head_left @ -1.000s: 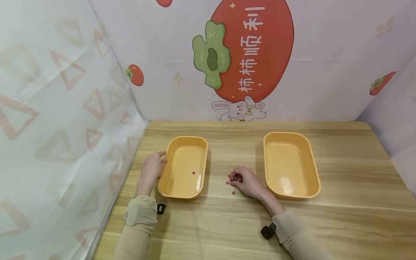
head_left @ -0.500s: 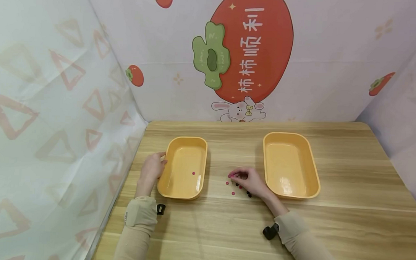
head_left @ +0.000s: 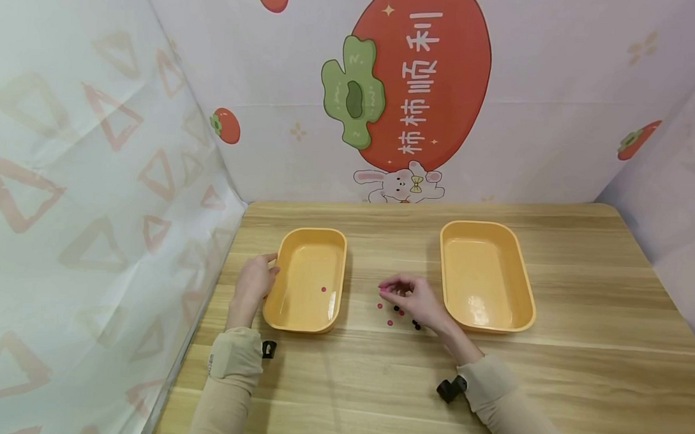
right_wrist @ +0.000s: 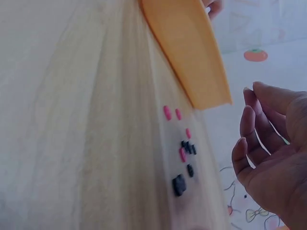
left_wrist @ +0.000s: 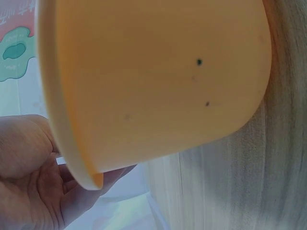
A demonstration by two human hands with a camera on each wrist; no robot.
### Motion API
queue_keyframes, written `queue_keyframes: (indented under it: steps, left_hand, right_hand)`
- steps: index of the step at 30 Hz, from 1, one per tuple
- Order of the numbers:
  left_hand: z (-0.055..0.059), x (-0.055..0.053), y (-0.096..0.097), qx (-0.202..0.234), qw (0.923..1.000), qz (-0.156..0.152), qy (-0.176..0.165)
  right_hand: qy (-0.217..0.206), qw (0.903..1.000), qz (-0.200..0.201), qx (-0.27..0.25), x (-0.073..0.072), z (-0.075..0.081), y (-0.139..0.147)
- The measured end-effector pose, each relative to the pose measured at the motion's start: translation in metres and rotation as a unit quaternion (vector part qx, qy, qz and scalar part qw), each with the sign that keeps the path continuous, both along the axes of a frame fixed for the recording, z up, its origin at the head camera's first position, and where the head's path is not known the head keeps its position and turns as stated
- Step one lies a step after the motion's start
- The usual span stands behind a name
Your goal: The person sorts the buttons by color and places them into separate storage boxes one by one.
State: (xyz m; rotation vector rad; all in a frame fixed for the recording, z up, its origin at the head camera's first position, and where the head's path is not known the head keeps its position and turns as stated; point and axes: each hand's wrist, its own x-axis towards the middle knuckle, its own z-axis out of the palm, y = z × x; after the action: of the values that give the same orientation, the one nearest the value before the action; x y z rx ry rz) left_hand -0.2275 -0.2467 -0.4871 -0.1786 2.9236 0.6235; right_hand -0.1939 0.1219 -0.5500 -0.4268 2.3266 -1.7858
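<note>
A wooden table (head_left: 341, 395) is bordered at the back by a white cloth (head_left: 284, 61), on which a large red fruit (head_left: 444, 73) is printed. The left tray (head_left: 298, 298) and the right tray (head_left: 484, 266), both yellow, are placed well apart, with small pieces scattered between them. In the left wrist view the inside of the left tray is hidden by its outer wall, and in the head view part of the table is covered by the right hand (head_left: 418, 299). By the thumb and fingertips of this hand a pink piece (head_left: 383, 288) is pinched, above the scattered ones. The left hand (head_left: 256, 276) is laid against the left tray's outer side at the rim; whether the rim is gripped cannot be told. Compared with one second ago, the right fingertips have been moved slightly toward the back, and black pieces (head_left: 417, 326), then covered, are now shown; both trays have stayed in place. Counted are two trays, one pink disc (head_left: 324, 289) inside the left tray, and, in the right wrist view, four loose pink pieces (right_wrist: 167, 113) on the table; the black ones are clustered, so their exact number cannot be told.
</note>
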Motion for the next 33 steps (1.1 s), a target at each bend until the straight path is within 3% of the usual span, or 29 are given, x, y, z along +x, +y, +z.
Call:
queue_keyframes:
  steps: [9,20,26,33]
  left_hand:
    - [0.0,0.0,-0.001,0.003,1.0,-0.001,0.001]
    - [-0.002,0.001,-0.002,0.004,1.0,0.002,-0.001]
    - [-0.002,0.0,-0.002,0.01,0.9999,0.006,0.001]
    - [-0.002,-0.001,-0.002,0.003,1.0,0.002,0.004]
  right_hand:
    - [0.042,0.9988,-0.012,-0.02,-0.001,0.023,-0.015]
    - [0.067,0.995,-0.037,-0.064,-0.018,0.029,-0.046]
    - [0.067,0.9948,-0.017,-0.074,-0.029,0.028,-0.074]
    - [0.051,0.9957,0.022,-0.074,-0.032,0.035,-0.109]
